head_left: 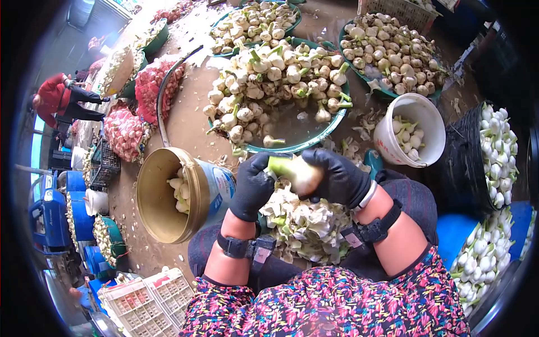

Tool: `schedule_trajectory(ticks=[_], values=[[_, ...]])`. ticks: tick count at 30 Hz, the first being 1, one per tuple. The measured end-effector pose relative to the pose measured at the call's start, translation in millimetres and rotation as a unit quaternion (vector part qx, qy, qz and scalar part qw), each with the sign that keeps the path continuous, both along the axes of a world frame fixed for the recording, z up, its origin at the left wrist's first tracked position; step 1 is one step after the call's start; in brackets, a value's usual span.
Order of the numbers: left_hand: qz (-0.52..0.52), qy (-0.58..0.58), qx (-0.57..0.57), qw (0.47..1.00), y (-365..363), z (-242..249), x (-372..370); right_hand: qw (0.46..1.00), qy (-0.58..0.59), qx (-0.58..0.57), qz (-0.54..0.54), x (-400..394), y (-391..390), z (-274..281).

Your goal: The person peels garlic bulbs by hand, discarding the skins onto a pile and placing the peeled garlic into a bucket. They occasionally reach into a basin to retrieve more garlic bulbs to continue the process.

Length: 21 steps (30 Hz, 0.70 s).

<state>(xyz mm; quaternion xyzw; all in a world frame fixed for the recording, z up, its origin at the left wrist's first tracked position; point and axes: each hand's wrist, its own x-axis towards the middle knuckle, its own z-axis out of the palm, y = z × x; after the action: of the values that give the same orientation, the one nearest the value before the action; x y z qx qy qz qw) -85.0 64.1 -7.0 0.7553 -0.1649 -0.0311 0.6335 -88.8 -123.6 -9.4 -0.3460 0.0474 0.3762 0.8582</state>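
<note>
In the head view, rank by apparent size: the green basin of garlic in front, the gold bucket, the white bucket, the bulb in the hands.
1. Green basin, clearly the largest.
2. Gold bucket; it lies closer to the camera, so its lead over the next is unsure.
3. White bucket.
4. Bulb held between left hand and right hand, smallest.

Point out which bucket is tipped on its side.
The gold bucket by the left hand; it lies tilted, mouth sideways, while the white bucket stands upright.

garlic bulb (296,173) | white, green stem | tilted, gripped between both gloved palms
</note>
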Motion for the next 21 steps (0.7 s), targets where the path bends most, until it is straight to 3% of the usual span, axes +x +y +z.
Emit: schedule_trajectory(ticks=[1,2,4,5,7,8,9,11,12,13,15,16,17,18,19,20,21], values=[[0.022,-0.043,0.111,0.993,2.9,-1.8,-1.6,0.991,0.08,0.069,0.077,-0.8,2.7,-2.2],[0.027,-0.076,0.126,0.989,-1.1,-2.1,2.6,0.983,0.088,0.062,0.148,-7.9,4.9,2.3],[0.036,-0.094,0.152,0.983,-9.8,0.8,2.8,0.987,0.069,0.058,0.13,-13.0,11.4,-1.1],[0.043,-0.027,0.082,0.995,-11.5,3.0,-0.3,0.989,0.074,0.049,0.121,-10.2,9.8,2.8],[0.095,0.106,-0.103,0.984,-5.0,-13.9,-0.7,0.993,-0.075,0.022,0.09,2.2,-2.9,-7.1],[0.052,0.092,-0.057,0.993,13.7,-23.1,2.1,0.995,-0.091,-0.033,0.035,2.3,-4.0,-4.1],[0.023,0.009,0.074,0.997,21.9,-18.4,4.3,0.99,-0.108,-0.087,-0.021,2.7,-5.8,0.5],[0.047,0.135,-0.051,0.988,23.8,-13.4,3.6,0.979,-0.147,-0.138,-0.035,4.1,-9.9,3.4],[0.037,0.056,0.024,0.998,20.5,-2.0,2.2,0.936,-0.279,-0.196,-0.086,3.9,-9.3,-1.1],[0.036,0.057,0.024,0.997,17.0,-2.8,2.8,0.87,-0.403,-0.25,-0.133,2.8,-8.6,-3.8],[0.087,0.051,-0.09,0.991,8.8,2.5,4.1,0.848,-0.435,-0.266,-0.144,0.9,-9.5,2.9],[0.057,0.165,-0.113,0.978,12.1,13.3,3.6,0.769,-0.524,-0.338,-0.141,1.7,-11.7,7.2],[0.058,0.165,-0.113,0.978,14.2,11.5,6.3,0.676,-0.602,-0.403,-0.137,2.3,-13.2,9.2],[-0.008,-0.014,0.046,0.999,16.2,7.0,8.7,0.661,-0.617,-0.406,-0.137,2.2,-13.0,5.6],[-0.073,-0.191,0.202,0.958,17.4,4.0,9.0,0.661,-0.617,-0.405,-0.136,2.1,-12.6,5.1],[0.002,0.15,-0.032,0.988,2.4,17.6,-1.9,0.632,-0.646,-0.409,-0.129,1.7,-12.2,4.4],[0.004,0.193,0.023,0.981,0.6,20.6,1.0,0.602,-0.673,-0.413,-0.122,1.1,-11.8,3.6]])
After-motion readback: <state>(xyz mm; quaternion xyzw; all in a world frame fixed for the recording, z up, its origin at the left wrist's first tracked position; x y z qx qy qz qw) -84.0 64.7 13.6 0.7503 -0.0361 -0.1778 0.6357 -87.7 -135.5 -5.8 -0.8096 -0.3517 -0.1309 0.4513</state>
